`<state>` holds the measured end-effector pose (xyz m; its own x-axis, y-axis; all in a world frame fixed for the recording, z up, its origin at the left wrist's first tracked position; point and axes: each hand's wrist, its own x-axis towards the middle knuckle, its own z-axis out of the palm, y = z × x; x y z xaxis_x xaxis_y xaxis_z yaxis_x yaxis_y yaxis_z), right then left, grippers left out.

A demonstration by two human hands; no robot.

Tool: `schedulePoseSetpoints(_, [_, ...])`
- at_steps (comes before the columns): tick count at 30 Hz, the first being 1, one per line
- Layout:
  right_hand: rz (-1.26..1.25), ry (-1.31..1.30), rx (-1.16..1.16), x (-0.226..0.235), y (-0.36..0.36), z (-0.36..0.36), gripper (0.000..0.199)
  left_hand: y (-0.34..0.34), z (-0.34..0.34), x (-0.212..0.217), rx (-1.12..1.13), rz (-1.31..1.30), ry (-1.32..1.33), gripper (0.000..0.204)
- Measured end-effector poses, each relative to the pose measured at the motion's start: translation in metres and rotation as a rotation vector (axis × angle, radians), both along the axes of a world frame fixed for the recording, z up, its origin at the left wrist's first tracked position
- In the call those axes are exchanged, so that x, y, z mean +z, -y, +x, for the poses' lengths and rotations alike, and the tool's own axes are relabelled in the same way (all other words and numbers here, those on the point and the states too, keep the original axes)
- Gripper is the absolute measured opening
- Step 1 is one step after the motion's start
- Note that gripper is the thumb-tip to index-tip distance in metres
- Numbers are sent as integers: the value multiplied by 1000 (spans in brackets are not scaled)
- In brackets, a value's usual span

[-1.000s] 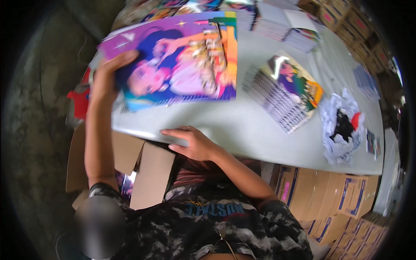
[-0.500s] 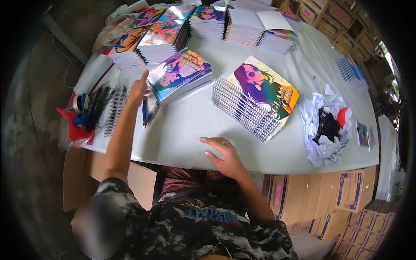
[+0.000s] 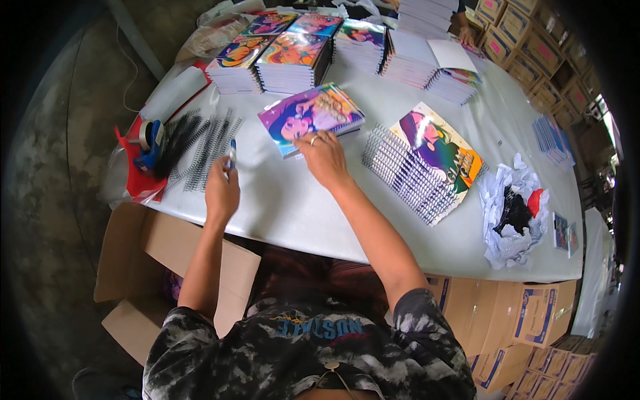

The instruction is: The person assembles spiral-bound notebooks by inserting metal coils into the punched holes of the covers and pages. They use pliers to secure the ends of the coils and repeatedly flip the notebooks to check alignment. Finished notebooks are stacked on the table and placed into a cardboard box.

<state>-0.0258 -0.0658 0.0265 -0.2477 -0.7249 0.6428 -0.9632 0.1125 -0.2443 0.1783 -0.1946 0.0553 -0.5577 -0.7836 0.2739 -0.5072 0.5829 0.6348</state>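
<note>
My left hand (image 3: 222,191) is closed around a slim blue-and-white pen-like tool (image 3: 233,152), its exact kind unclear, a little above the table. My right hand (image 3: 325,159) grips the near edge of a purple-and-orange notebook (image 3: 310,117) with an illustrated cover. Pages show under that cover, and part of its near edge is hidden by my fingers. To the right lies a fanned row of spiral-bound notebooks (image 3: 437,157), the top cover showing a figure with rainbow hair. Loose black and grey binding coils (image 3: 207,150) lie left of my left hand.
Tall notebook stacks (image 3: 293,57) line the far side of the table (image 3: 300,220). A blue tape dispenser (image 3: 152,143) sits on red plastic at left. Crumpled paper (image 3: 513,213) lies at right. An open carton (image 3: 180,247) stands below the near edge; another person's hand (image 3: 465,35) shows far off.
My left hand has drawn back toward me and picked up the pen-like tool from the table. My right hand has moved forward from the near edge onto the purple notebook.
</note>
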Motion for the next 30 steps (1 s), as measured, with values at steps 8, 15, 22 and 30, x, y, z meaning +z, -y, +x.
schedulePoseSetpoints(8, [-249,57,83,29,-74,91,21,16,-106,62,-414,-362,-233,24])
schedulePoseSetpoints(15, [-359,379,-89,62,-153,83,22,-30,-79,78,-1141,231,-346,63])
schedulePoseSetpoints(22, [0,505,-188,110,-178,71,20,-77,-24,49,-739,658,-501,14])
schedulePoseSetpoints(30, [-448,1303,101,1,-165,57,14,-91,-30,-30,-581,929,-336,32])
